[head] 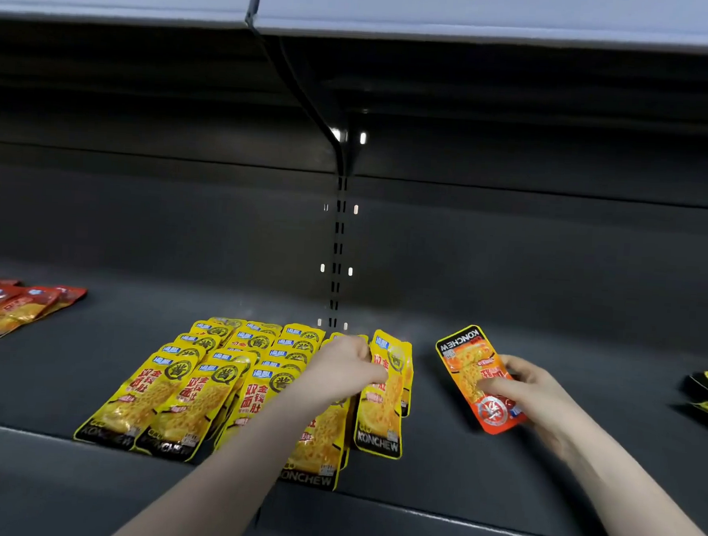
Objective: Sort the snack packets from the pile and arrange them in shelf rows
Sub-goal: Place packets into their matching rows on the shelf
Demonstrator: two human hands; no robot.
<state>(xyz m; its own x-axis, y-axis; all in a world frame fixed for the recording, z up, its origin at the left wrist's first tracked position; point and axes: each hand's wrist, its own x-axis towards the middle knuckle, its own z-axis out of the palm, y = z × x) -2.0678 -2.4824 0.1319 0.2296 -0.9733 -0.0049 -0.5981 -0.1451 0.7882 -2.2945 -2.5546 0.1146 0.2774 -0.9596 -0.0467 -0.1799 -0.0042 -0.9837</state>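
While right hand (531, 396) grips a glossy orange packet (480, 379), left hand (344, 368) pinches yellow packet (384, 394).

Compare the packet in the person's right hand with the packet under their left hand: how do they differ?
The orange packet is held clear of the shelf, logo end pointing away; the yellow packet lies in the rows, logo end nearest. The right hand grips one, the left hand the other. Both read KONCHEW.
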